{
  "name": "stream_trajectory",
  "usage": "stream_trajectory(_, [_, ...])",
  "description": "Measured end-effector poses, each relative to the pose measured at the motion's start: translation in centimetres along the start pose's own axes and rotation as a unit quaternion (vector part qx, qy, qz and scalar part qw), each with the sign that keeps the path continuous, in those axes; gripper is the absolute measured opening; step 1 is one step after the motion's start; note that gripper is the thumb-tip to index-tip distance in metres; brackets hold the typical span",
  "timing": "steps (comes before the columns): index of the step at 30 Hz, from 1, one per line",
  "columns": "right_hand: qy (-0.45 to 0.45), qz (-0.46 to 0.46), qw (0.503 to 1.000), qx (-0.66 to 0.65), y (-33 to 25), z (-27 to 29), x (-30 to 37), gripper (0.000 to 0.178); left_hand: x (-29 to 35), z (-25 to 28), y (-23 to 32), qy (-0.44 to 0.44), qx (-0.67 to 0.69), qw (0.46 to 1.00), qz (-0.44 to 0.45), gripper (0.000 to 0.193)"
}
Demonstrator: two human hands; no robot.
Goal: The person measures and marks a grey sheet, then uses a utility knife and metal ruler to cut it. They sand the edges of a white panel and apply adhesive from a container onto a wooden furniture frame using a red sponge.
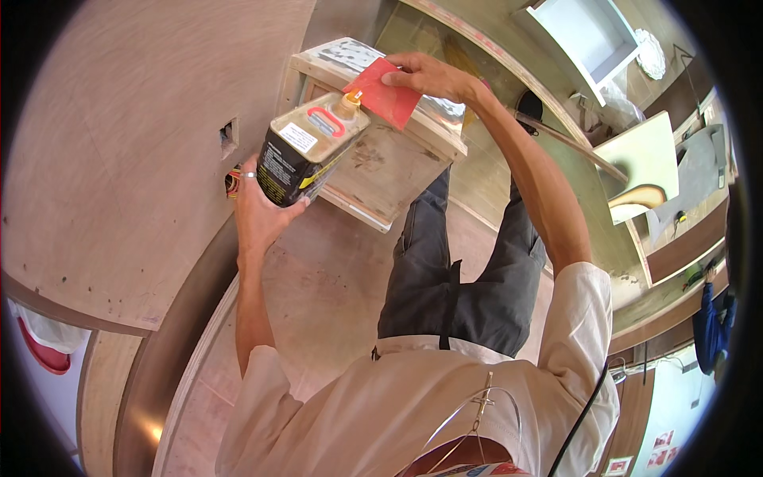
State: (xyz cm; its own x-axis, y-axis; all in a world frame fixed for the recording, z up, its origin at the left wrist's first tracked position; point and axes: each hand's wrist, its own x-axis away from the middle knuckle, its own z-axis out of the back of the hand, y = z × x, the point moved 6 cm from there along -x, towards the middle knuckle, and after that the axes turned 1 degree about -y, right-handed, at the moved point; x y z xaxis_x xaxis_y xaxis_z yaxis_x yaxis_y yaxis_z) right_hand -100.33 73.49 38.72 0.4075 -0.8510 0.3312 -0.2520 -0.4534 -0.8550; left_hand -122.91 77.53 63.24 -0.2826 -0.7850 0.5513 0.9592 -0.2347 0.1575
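Observation:
My left hand [266,211] grips the lower end of a rectangular metal can [290,167], black on its side with a dusty tan top. The can is tilted, its top towards the far right. A yellowish spout [350,101] on that top points at a flat red square piece [385,97], whose material I cannot make out. My right hand [425,77] pinches this red piece between thumb and fingers, close to the spout. Below both hands stands a small wooden box-like stand [373,179] with a stained panel and a silvery, blotched top.
A large brown board [151,135] with a small square cutout fills the left side. To the far right are a white drawer box [580,40] and a cream panel [642,163] with a scorched-looking edge. Wooden frames cross the floor. A person in blue [710,326] is at the right edge.

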Motion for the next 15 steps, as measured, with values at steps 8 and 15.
stream_trajectory(8, [0.012,0.008,0.999,-0.044,-5.6,-0.3,4.5,0.04,3.3,-1.5,-0.8,0.058,0.111,0.992,0.0,0.093])
stream_trajectory(15, [-0.009,-0.073,0.996,-0.044,-11.2,0.0,10.1,0.04,8.5,-4.4,1.3,0.103,0.249,0.963,-0.003,0.092])
